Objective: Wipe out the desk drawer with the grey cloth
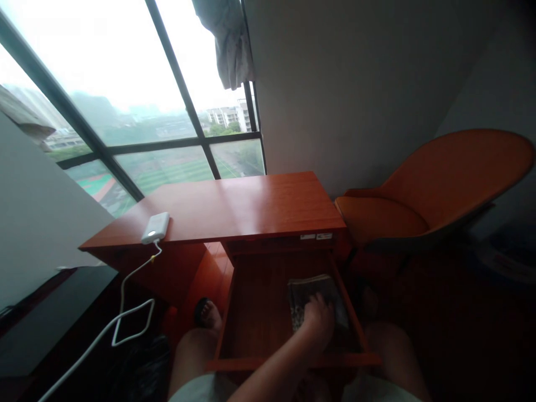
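Note:
My left hand [319, 321] reaches into the open drawer [255, 312] of a red-brown wooden desk [251, 206]. Its fingers are bent down onto a dark, patterned folded item [305, 290], a cloth or a booklet, that lies at the right side of the drawer. The hand covers the item's near part, and the dim light hides the grip. My forearm comes in from the lower left. My right hand is out of the picture. My bare knees [190, 352] flank the drawer, and a sandalled foot [207, 315] rests to its left.
A white power bank [155, 228] lies at the desk's front left edge, its white cable [125, 312] looping to the floor. An orange shell chair [435, 190] stands right of the desk. A large window [138, 100] and a curtain [228, 42] are behind.

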The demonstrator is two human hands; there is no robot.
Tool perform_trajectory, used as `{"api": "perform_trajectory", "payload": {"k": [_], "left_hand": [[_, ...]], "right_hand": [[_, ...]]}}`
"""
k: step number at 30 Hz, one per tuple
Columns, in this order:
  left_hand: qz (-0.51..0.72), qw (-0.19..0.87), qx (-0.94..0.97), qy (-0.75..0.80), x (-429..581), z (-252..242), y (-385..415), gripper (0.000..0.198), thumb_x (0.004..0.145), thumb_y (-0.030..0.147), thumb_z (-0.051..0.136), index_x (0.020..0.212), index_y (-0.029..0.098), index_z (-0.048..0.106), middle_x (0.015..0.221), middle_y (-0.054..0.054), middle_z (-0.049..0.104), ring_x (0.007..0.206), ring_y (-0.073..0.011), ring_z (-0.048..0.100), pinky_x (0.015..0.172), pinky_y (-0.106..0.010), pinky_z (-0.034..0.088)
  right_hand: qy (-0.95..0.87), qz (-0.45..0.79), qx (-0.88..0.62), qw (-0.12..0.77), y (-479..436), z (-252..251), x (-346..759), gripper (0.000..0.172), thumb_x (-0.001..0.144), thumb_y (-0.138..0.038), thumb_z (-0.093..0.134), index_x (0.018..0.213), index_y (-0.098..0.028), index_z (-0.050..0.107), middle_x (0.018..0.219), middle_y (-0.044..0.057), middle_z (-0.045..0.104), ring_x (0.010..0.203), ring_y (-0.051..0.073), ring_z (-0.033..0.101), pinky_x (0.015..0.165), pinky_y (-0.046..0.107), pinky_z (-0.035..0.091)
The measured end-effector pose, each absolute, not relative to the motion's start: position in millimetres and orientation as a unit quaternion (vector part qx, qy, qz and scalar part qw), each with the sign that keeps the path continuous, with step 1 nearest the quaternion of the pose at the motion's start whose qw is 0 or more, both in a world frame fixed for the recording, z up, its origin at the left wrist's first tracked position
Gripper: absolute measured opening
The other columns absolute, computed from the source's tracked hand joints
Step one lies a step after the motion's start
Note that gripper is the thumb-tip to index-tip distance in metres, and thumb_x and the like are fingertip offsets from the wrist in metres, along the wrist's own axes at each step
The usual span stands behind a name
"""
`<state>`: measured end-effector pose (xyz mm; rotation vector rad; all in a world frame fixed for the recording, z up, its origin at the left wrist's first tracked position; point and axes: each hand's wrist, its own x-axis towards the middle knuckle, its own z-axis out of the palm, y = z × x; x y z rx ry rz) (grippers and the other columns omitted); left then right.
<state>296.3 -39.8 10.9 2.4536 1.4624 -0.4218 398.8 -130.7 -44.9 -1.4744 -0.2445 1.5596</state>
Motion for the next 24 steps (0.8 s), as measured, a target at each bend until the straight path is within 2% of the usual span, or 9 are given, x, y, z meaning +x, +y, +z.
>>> {"api": "perform_trajectory", "payload": {"k": [3,6,11,15,18,21,24], "left_hand": [[-0.149,0.119,0.840,0.508,300,5,-28,0.050,0.089,0.025,0.042,0.137,0.016,0.049,0.141,-0.027,0.046,0.126,-0.0441,0.048,0.081,-0.051,0.052],[-0.140,0.110,0.853,0.491,297,2,-11,0.067,0.080,0.035,0.058,0.141,0.015,0.042,0.144,-0.029,0.042,0.128,-0.0471,0.044,0.086,-0.055,0.049],[-0.098,0.080,0.843,0.523,292,-7,27,0.060,0.086,0.029,0.049,0.145,0.021,0.038,0.148,-0.023,0.038,0.134,-0.0420,0.039,0.097,-0.054,0.043],[-0.051,0.080,0.836,0.541,294,-19,54,0.064,0.086,0.032,0.048,0.147,0.019,0.035,0.151,-0.023,0.034,0.137,-0.0414,0.034,0.106,-0.058,0.032],[-0.025,0.088,0.832,0.548,295,-26,72,0.067,0.084,0.031,0.048,0.147,0.017,0.034,0.152,-0.022,0.033,0.139,-0.0410,0.030,0.111,-0.058,0.024],[0.010,0.098,0.824,0.558,293,-31,91,0.072,0.079,0.030,0.054,0.147,0.021,0.033,0.153,-0.018,0.032,0.140,-0.0393,0.028,0.114,-0.057,0.019],[0.045,0.115,0.815,0.566,290,-32,109,0.071,0.077,0.026,0.054,0.145,0.025,0.036,0.152,-0.012,0.037,0.139,-0.0348,0.031,0.115,-0.053,0.019]], "right_hand": [[-0.105,0.628,-0.614,0.466,-133,-46,393,0.027,0.080,-0.039,0.065,0.104,-0.027,0.062,0.102,0.004,0.066,0.093,0.019,0.063,0.066,0.033,0.056],[-0.111,0.615,-0.628,0.464,-124,-42,412,0.028,0.081,-0.042,0.063,0.104,-0.026,0.062,0.098,0.004,0.067,0.089,0.018,0.064,0.064,0.032,0.056],[-0.125,0.586,-0.655,0.459,-103,-36,459,0.022,0.082,-0.043,0.061,0.096,-0.026,0.063,0.071,-0.002,0.060,0.064,0.011,0.060,0.050,0.024,0.049],[-0.138,0.569,-0.669,0.458,-98,-36,471,0.010,0.073,-0.036,0.060,0.083,-0.038,0.063,0.051,-0.004,0.047,0.048,0.016,0.056,0.034,0.025,0.041],[-0.141,0.564,-0.675,0.454,-96,-37,469,0.022,0.062,-0.031,0.058,0.077,-0.047,0.062,0.049,-0.002,0.047,0.050,0.024,0.061,0.029,0.027,0.035],[-0.138,0.565,-0.677,0.451,-93,-38,468,0.037,0.055,-0.029,0.055,0.083,-0.051,0.061,0.052,-0.001,0.053,0.056,0.029,0.066,0.029,0.028,0.036],[-0.127,0.570,-0.677,0.449,-90,-39,469,0.048,0.050,-0.027,0.053,0.090,-0.054,0.060,0.058,-0.002,0.059,0.065,0.031,0.069,0.030,0.028,0.038]]}}
